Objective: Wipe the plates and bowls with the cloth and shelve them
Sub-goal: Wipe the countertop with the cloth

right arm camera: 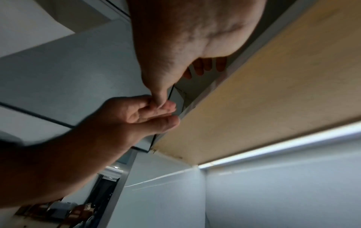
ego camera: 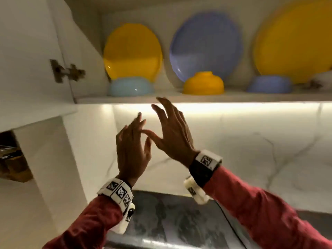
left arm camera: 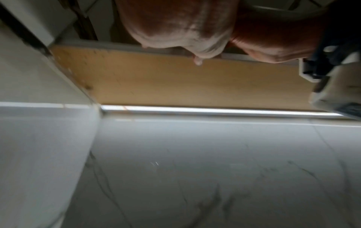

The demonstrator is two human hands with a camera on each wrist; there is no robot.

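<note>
On the shelf (ego camera: 179, 99) of the open cabinet three plates lean upright against the back wall: a yellow plate at left (ego camera: 133, 51), a blue plate in the middle (ego camera: 206, 45) and a larger yellow plate at right (ego camera: 294, 40). In front of them three bowls sit upside down, one before each plate: a light blue bowl (ego camera: 130, 87), a yellow bowl (ego camera: 203, 84) and a blue bowl (ego camera: 269, 84). No cloth shows in any view. Both hands are raised just below the shelf edge and hold nothing: the left hand (ego camera: 132, 146) has its fingers straight and close together, the right hand (ego camera: 173, 130) has its fingers spread, and the right thumb touches the left fingers. Each wrist carries a white band with black square code marks; no readable writing appears. Only the head view shows the dishes and the cabinet hinge (ego camera: 66, 71). The right wrist view shows both hands from beneath, against the tan underside of the shelf and a lit strip (right arm camera: 283, 148); the left wrist view is blurred and shows that same underside and the marble wall (left arm camera: 215, 177).
</note>
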